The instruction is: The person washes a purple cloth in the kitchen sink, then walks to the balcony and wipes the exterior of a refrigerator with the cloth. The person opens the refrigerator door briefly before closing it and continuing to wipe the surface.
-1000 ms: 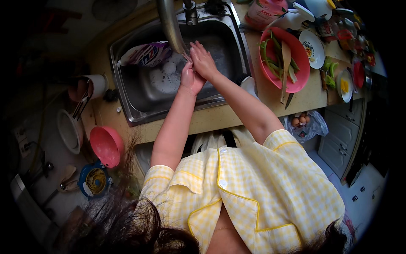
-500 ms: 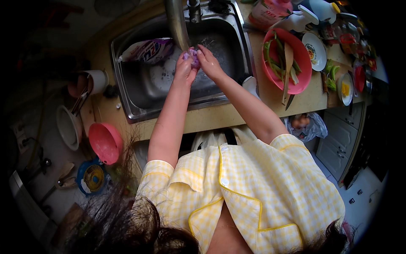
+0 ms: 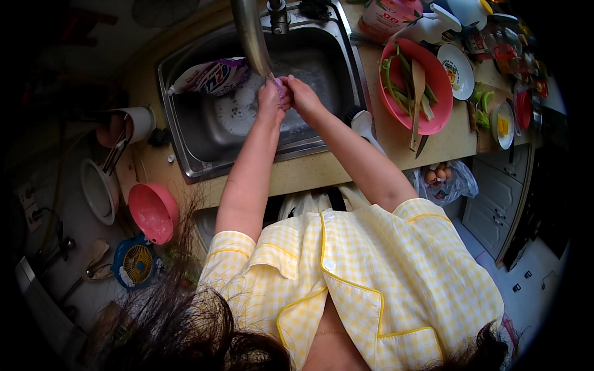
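The left hand (image 3: 270,100) and right hand (image 3: 302,96) have closed around the purple thing (image 3: 279,85), now mostly hidden in their clamped grip below the tap (image 3: 251,40) over the sink (image 3: 213,133), suggesting rubbing or squeezing.

A tan counter (image 3: 309,171) carries a pink bowl (image 3: 438,73), a white plate (image 3: 464,75) and a spray bottle (image 3: 426,28).

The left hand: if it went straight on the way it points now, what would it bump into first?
Most likely the left hand would meet the metal spout, whose end shows just ahead of it. Depth is unclear here, so the hand might pass underneath instead.
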